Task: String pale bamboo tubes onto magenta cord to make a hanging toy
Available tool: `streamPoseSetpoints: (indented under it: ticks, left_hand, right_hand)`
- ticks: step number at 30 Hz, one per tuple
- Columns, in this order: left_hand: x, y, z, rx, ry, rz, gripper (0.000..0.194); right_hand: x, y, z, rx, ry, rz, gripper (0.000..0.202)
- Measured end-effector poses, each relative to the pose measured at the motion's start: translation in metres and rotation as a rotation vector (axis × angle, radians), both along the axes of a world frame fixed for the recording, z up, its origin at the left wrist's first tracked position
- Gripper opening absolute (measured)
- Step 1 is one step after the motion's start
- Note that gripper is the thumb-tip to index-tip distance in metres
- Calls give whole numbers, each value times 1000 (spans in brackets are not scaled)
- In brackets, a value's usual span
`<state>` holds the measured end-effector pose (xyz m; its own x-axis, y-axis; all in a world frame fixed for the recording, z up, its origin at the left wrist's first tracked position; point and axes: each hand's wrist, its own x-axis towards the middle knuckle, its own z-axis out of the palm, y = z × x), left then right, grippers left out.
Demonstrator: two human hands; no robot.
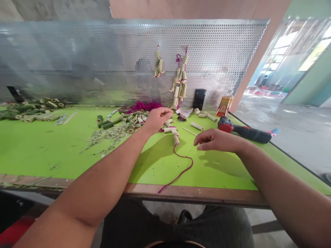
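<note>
A small figure of pale bamboo pieces [176, 140] strung on purple cord lies in front of me on the green tabletop. Its loose cord [191, 162] winds down to the front edge. My left hand [158, 119] hovers at the figure's upper end, fingers loosely bent, nothing visible in them; the underside of the hand is hidden. To the right of the figure is my right hand [213, 140], thumb and fingers apart and holding nothing. Just beyond it lie a thin stick [189, 131] and a single bamboo tube [197, 126].
Bamboo scraps [107, 137] and purple string [144, 106] lie at centre left, green bamboo tubes [33, 110] farther left. At right are a cordless power tool [248, 132], a bottle [224, 103] and a phone [199, 99]. Finished-looking bamboo figures [177, 88] hang on the perforated panel [111, 55].
</note>
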<state>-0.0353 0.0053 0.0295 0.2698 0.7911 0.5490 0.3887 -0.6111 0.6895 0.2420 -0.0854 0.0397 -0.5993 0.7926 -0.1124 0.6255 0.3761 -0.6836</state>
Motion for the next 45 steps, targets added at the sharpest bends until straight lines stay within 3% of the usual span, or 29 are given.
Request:
streamPoseSetpoints:
  ticks: [3, 6, 10, 16, 20, 23, 26, 28, 31, 32, 36, 45]
  left_hand:
    - [-16, 10, 5, 29, -45, 137, 28]
    - [-30, 21, 2, 6, -23, 213, 25]
    - [-39, 31, -10, -63, 105, 219, 22]
    - [-39, 37, -19, -119, 222, 222, 26]
    - [-37, 37, -20, -111, 253, 193, 27]
    - [-34, 35, -20, -144, 290, 132, 24]
    - [-30, 31, -18, -153, 343, 86, 23]
    - [-26, 26, -17, -142, 367, 71, 24]
    - [-18, 19, -15, -119, 381, 62, 27]
    - [-15, 17, -15, -103, 387, 54, 27]
    - [-3, 9, -17, 14, 461, -19, 22]
    - [15, 0, -28, 238, 596, -176, 19]
  right_hand:
    - [-13, -6, -9, -91, 44, 174, 55]
    - [-27, -11, -17, -52, 5, 227, 58]
    - [-41, -15, -26, 145, -135, 277, 45]
    - [-59, -20, -34, 345, -82, 398, 37]
    - [-62, -18, -38, 355, -59, 488, 22]
    - [-47, -13, -33, 210, -88, 441, 22]
    - [-25, -6, -24, -70, -104, 361, 40]
    - [-14, 3, -19, -90, -62, 134, 53]
    - [-8, 20, -23, 162, -62, -363, 61]
    - [-8, 27, -27, 241, -133, -456, 57]
    - [-11, 49, -45, 356, -463, -496, 33]
    - [-2, 55, -45, 313, -578, -459, 27]
